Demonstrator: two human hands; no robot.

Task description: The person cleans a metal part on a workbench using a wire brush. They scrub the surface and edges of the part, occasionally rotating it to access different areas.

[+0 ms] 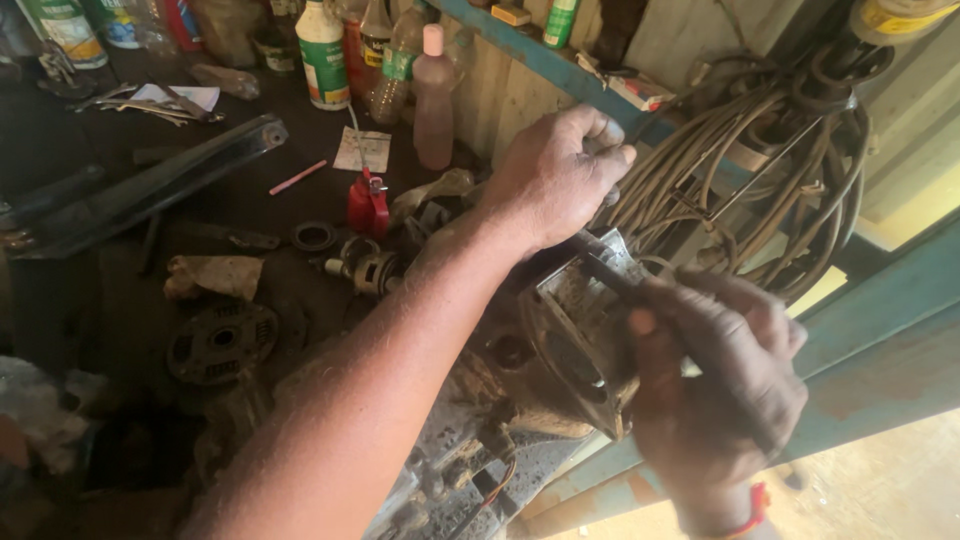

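A grimy metal housing [572,340] of a machine part sits at the edge of a dark workbench [120,290]. My left hand [560,175] reaches over it, fingers curled shut beyond its far top corner; whether they pinch anything is unclear. My right hand [715,390] grips a thin dark tool [610,277] whose tip rests on the housing's upper rim. A red band circles my right wrist.
Coiled cables [760,170] hang to the right. Bottles [325,55] stand at the back, with a pink one [434,100]. A small red oil can [368,203], a round clutch disc [222,343], a ring [314,236] and a long metal bar [150,185] lie on the bench.
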